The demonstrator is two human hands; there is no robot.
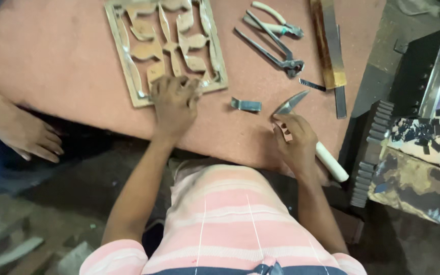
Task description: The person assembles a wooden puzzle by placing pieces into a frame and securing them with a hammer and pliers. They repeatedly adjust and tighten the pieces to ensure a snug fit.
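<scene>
We see the left hand knuckles up, fingers curled and pressed down on the near edge of the carved wooden panel, which lies on the reddish worktable at roughly 11 o'clock from the torso. Fingertips are bunched at the frame's lower rail; whether they pinch a small piece there, we cannot tell.

The right hand is wrapped closed around a knife-like tool with a white handle; the handle juts out toward 4 o'clock, and the pointed metal blade points to 12 o'clock, tip just off the table and well apart from the panel.

Between the hands, a small bent metal strip lies at about 1 o'clock from the left hand. Farther up: black pincers, white-handled pliers, and a long flat file or ruler at 1 o'clock from the right hand.

Another person's bare foot rests at the table's 9 o'clock edge.

Our judgement on doing the step well: keep the left hand's weight flat on the rail so the panel cannot slide, bring the blade in low, and work away from the holding fingers. The fretwork webs look thin, so light pressure seems wise.
</scene>
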